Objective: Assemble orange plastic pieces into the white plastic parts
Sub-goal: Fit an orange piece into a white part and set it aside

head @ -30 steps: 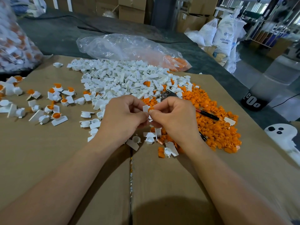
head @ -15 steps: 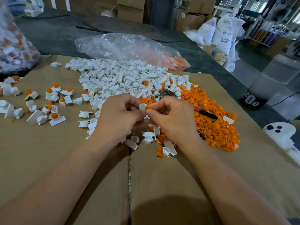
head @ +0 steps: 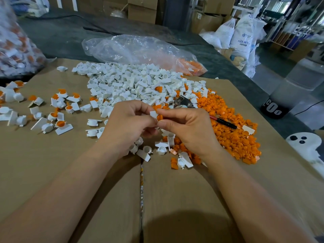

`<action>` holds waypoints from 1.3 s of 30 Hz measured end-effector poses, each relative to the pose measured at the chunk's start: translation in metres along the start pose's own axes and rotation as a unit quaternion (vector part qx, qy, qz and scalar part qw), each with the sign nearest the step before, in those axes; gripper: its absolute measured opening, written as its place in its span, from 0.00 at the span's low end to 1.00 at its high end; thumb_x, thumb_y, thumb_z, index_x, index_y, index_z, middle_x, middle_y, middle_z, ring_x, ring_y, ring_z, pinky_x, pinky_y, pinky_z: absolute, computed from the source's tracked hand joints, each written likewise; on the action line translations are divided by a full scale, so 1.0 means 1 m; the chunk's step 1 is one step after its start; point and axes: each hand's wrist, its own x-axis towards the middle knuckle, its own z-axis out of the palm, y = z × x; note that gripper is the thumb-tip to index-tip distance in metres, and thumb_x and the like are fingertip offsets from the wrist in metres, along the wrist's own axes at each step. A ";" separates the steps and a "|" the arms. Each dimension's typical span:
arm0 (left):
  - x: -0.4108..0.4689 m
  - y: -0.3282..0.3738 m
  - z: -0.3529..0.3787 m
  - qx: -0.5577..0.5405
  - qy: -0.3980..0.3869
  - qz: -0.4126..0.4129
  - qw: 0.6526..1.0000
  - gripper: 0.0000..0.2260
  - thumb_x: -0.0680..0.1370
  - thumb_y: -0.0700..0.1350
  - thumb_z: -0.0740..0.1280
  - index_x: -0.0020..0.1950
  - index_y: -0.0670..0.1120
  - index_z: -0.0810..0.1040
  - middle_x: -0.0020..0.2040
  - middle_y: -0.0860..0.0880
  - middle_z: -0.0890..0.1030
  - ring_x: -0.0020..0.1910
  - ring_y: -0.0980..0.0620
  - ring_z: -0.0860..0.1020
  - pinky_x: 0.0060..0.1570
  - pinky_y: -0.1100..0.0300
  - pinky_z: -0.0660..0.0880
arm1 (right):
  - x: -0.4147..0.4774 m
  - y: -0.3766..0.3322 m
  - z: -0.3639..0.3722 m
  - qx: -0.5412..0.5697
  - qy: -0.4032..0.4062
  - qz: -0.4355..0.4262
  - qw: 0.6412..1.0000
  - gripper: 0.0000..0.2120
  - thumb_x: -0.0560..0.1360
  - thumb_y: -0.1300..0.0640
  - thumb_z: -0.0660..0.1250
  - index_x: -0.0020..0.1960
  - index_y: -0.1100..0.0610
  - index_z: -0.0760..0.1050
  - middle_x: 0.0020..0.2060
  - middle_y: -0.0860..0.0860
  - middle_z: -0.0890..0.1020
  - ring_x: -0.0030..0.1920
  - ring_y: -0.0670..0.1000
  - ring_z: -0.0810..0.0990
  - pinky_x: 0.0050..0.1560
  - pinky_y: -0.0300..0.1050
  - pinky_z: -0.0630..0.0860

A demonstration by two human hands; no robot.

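My left hand (head: 128, 122) pinches a small white plastic part (head: 153, 114) above the cardboard. My right hand (head: 187, 127) meets it from the right and pinches an orange piece (head: 159, 117) against that white part. A heap of white parts (head: 133, 85) lies behind my hands. A heap of orange pieces (head: 233, 134) spreads to the right. Several white parts with orange pieces in them (head: 59, 123) lie scattered at the left. A few loose white parts (head: 161, 149) sit just below my hands.
Cardboard sheets (head: 87, 190) cover the work surface, with a seam down the middle. A clear plastic bag (head: 136, 48) with orange pieces lies behind the heaps. Another filled bag (head: 15, 50) stands at far left. A red-and-black pen (head: 222, 122) and a metal tool (head: 183, 102) lie on the orange heap.
The hands stay together at the same spot. The orange piece now shows more plainly between the fingertips, pressed against the white part.
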 end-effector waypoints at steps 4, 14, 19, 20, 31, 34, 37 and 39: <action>0.000 0.000 0.000 -0.006 -0.003 0.006 1.000 0.06 0.71 0.32 0.69 0.37 0.41 0.77 0.23 0.49 0.78 0.23 0.56 0.78 0.23 0.68 0.73 | 0.001 0.001 -0.002 -0.001 -0.002 -0.005 1.000 0.16 0.67 0.67 0.72 0.54 0.58 0.77 0.41 0.48 0.82 0.44 0.43 0.82 0.49 0.37 0.78; 0.001 0.000 -0.003 -0.028 -0.015 -0.019 0.999 0.05 0.71 0.32 0.68 0.38 0.39 0.76 0.24 0.47 0.79 0.22 0.55 0.77 0.24 0.67 0.74 | 0.000 0.000 -0.003 0.025 -0.039 -0.005 0.999 0.18 0.67 0.68 0.72 0.54 0.54 0.77 0.44 0.52 0.83 0.45 0.50 0.83 0.52 0.48 0.79; 0.002 -0.002 -0.005 -0.028 -0.021 -0.031 0.999 0.06 0.71 0.32 0.69 0.36 0.40 0.77 0.25 0.47 0.79 0.23 0.54 0.77 0.24 0.66 0.74 | 0.000 0.001 -0.001 0.004 -0.016 -0.041 0.999 0.18 0.67 0.67 0.71 0.55 0.56 0.76 0.43 0.48 0.82 0.45 0.48 0.83 0.50 0.42 0.79; 0.002 -0.002 -0.005 -0.030 -0.025 -0.035 0.999 0.06 0.71 0.32 0.69 0.36 0.40 0.77 0.25 0.47 0.79 0.23 0.54 0.77 0.24 0.66 0.74 | 0.000 0.002 -0.002 0.000 -0.013 -0.040 0.999 0.17 0.67 0.66 0.72 0.54 0.55 0.77 0.42 0.46 0.82 0.44 0.46 0.82 0.48 0.40 0.79; 0.003 -0.001 -0.004 -0.073 -0.047 -0.082 0.993 0.03 0.70 0.32 0.68 0.39 0.38 0.77 0.26 0.46 0.79 0.24 0.54 0.79 0.24 0.67 0.74 | 0.002 0.003 -0.005 -0.013 -0.028 -0.033 0.999 0.19 0.67 0.69 0.71 0.56 0.59 0.75 0.41 0.44 0.80 0.44 0.42 0.81 0.49 0.38 0.78; 0.002 -0.001 -0.004 -0.062 -0.046 -0.074 0.994 0.03 0.69 0.32 0.69 0.39 0.38 0.77 0.26 0.46 0.79 0.24 0.54 0.78 0.23 0.66 0.74 | 0.001 0.003 -0.005 0.000 -0.020 -0.028 0.999 0.18 0.67 0.67 0.72 0.55 0.59 0.76 0.40 0.46 0.81 0.43 0.44 0.81 0.49 0.39 0.78; 0.002 -0.001 -0.004 -0.051 -0.039 -0.068 0.996 0.05 0.70 0.31 0.69 0.37 0.38 0.76 0.25 0.45 0.79 0.23 0.53 0.78 0.23 0.66 0.74 | 0.000 0.002 -0.004 -0.008 -0.027 -0.027 0.999 0.18 0.67 0.67 0.72 0.55 0.57 0.76 0.40 0.45 0.81 0.44 0.45 0.81 0.49 0.42 0.79; 0.002 -0.001 -0.004 -0.050 -0.035 -0.063 0.996 0.05 0.70 0.31 0.69 0.37 0.39 0.76 0.25 0.46 0.79 0.23 0.53 0.78 0.24 0.66 0.74 | 0.000 0.001 -0.004 0.004 -0.036 -0.019 0.999 0.18 0.66 0.67 0.72 0.54 0.54 0.77 0.41 0.46 0.82 0.45 0.48 0.82 0.50 0.44 0.79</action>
